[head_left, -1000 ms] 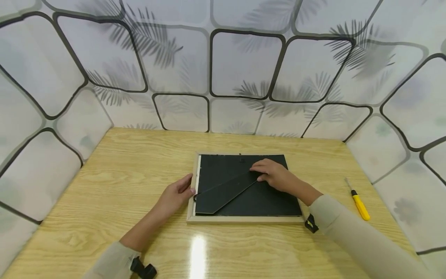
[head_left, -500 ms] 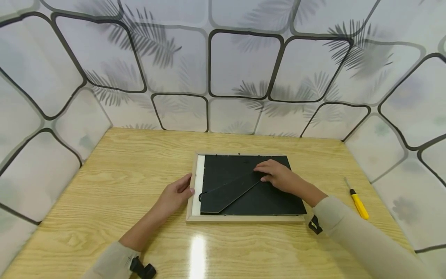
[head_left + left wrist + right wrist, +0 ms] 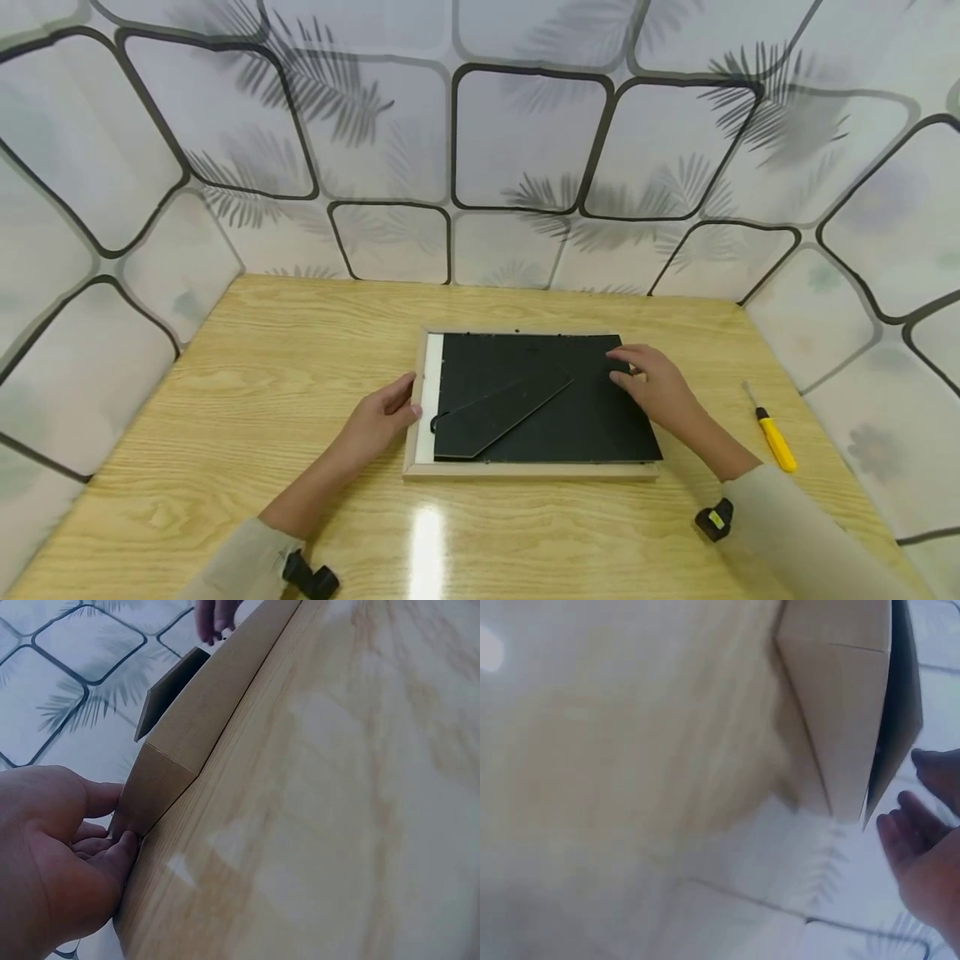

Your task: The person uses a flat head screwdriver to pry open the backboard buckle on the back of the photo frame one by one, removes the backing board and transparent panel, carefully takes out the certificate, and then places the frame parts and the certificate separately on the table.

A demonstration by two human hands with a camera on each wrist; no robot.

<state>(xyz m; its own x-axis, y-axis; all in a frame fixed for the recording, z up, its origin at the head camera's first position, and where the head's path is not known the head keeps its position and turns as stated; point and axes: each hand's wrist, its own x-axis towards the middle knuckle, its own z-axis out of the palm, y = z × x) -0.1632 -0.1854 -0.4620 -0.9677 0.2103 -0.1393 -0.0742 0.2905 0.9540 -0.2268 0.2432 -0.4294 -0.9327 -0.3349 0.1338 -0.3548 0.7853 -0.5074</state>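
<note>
On the table, face-down pale-wood frame (image 3: 525, 471), black backing (image 3: 555, 400) askew, both hands relaxed, touching.

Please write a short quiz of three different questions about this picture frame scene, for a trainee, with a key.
1. True or false: the left hand touches the picture frame.
2. Which tool lies on the table? A) hammer B) yellow screwdriver C) scissors
3. Fill in: the right hand is at the ___ edge of the black backing board.

Key: 1 true; 2 B; 3 right.
</note>
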